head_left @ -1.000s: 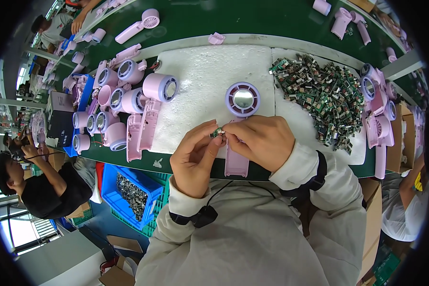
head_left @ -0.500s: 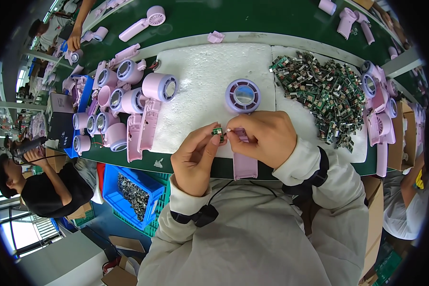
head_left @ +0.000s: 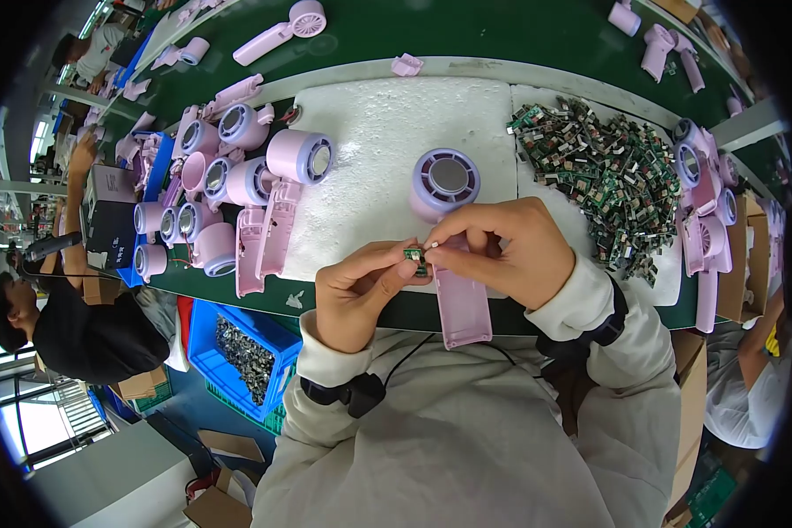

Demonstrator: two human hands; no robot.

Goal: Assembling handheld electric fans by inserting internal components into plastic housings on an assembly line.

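Note:
Between thumb and fingers, my left hand (head_left: 361, 290) pinches a small green circuit board (head_left: 414, 255). Right beside the board, my right hand (head_left: 510, 253) is closed in a pinch on a tiny white connector (head_left: 432, 245); its wire is too fine to follow. Beneath my right hand lies a pink handheld fan, its round head (head_left: 447, 180) with a purple ring pointing away from me. The fan's opened handle (head_left: 464, 312) reaches toward me over the table's near edge. My right hand hides the joint between head and handle.
A white foam sheet (head_left: 370, 114) covers the work surface. Many circuit boards are heaped (head_left: 594, 180) at the right. Pink fan heads (head_left: 295, 157) and handle shells (head_left: 264, 238) crowd the left. A blue bin (head_left: 277, 339) of small parts stands below; a co-worker (head_left: 88, 330) sits left.
The board and connector have come closer together, with both hands shifted slightly right. The fan's handle has swung a little right and toward me.

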